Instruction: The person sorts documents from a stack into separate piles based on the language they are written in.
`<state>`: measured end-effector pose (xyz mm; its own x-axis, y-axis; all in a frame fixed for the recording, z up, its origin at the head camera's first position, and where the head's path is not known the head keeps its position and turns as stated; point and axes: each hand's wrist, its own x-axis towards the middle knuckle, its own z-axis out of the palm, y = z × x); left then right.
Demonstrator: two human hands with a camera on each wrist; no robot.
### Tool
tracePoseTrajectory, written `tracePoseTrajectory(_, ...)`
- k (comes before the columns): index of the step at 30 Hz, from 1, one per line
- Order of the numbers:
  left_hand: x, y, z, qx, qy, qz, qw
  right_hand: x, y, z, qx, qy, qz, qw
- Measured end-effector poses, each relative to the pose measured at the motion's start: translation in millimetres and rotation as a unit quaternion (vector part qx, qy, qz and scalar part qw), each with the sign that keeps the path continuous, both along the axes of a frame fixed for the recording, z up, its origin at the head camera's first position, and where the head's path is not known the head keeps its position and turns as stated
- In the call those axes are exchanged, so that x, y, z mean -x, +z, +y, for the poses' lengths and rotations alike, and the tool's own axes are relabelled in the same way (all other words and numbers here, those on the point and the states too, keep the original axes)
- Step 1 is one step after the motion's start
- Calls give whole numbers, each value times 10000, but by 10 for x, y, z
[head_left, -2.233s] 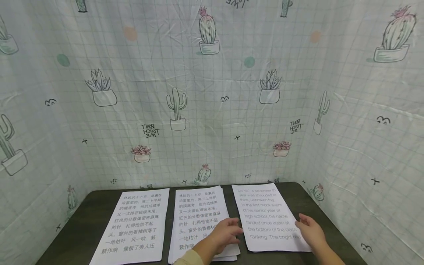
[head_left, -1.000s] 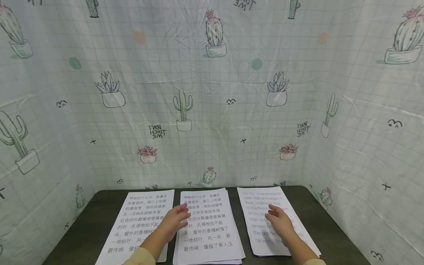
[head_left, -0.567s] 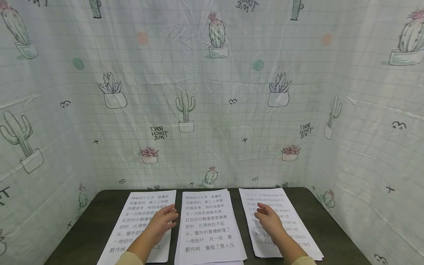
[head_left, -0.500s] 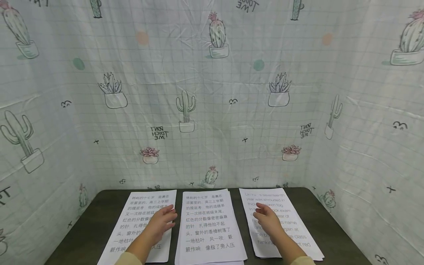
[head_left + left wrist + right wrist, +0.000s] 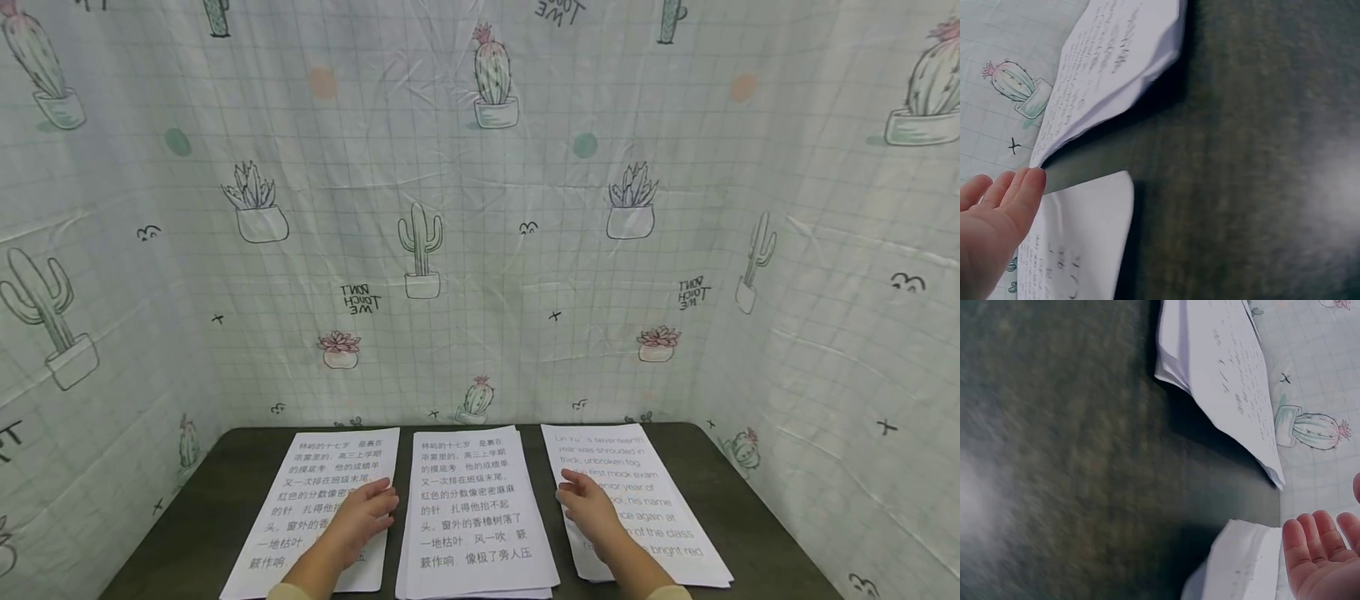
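Three stacks of printed paper lie side by side on a dark table. Over the left stack, printed in Chinese, hovers my left hand, its fingers relaxed and near that stack's right edge. The middle stack, also in Chinese, sits between the two hands with its lower sheets poking out a little. My right hand is above the left side of the right stack, which bears English text. Both wrist views show loosely extended fingers holding nothing, in the left hand and the right hand alike.
The dark wooden table ends at a cloth curtain printed with cacti, which encloses the back and both sides. Narrow strips of table separate the stacks.
From beside the middle and right stacks, my hands have moved left, the left one over the left stack, the right one to the right stack's left side. Lately both have drawn slightly nearer.
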<state>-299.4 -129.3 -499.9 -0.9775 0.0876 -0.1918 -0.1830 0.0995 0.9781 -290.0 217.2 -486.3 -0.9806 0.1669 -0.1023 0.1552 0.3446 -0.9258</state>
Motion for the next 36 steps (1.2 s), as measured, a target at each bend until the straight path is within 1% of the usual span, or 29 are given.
tracePoseTrajectory(4, -19, -55, 18, 21, -23, -104, 9999, -27, -46, -24, 74, 46, -45, 10000)
tracePoseTrajectory(9, -37, -122, 36, 84, -77, -250, 9996, -67, -107, -60, 42, 140, -85, 9999)
tracePoseTrajectory(14, -48, -150, 45, 177, -115, -387, 9990, -133, -143, -99, 38, 263, -9, 9996)
tracePoseTrajectory(17, -72, -160, 46, 136, -239, -446, 9986, -163, -180, -102, -33, 315, 14, 9995)
tracePoseTrajectory(22, -140, -186, 35, -62, -574, -354, 9977, -205, -235, -110, -160, 419, -199, 9988)
tracePoseTrajectory(24, -164, -193, 37, -101, -662, -327, 9972, -223, -241, -123, -244, 438, -309, 9983)
tracePoseTrajectory(27, -185, -191, 53, -37, -657, -352, 9972, -238, -244, -139, -473, 442, -497, 9967)
tracePoseTrajectory(30, -198, -204, 69, 31, -540, -366, 9979, -251, -250, -153, -740, 425, -684, 9940)
tracePoseTrajectory(34, -217, -232, 98, 79, -412, -291, 9987, -275, -263, -179, -939, 355, -695, 9925)
tracePoseTrajectory(36, -223, -241, 115, 184, -391, -247, 9988, -289, -264, -191, -1013, 343, -670, 9920)
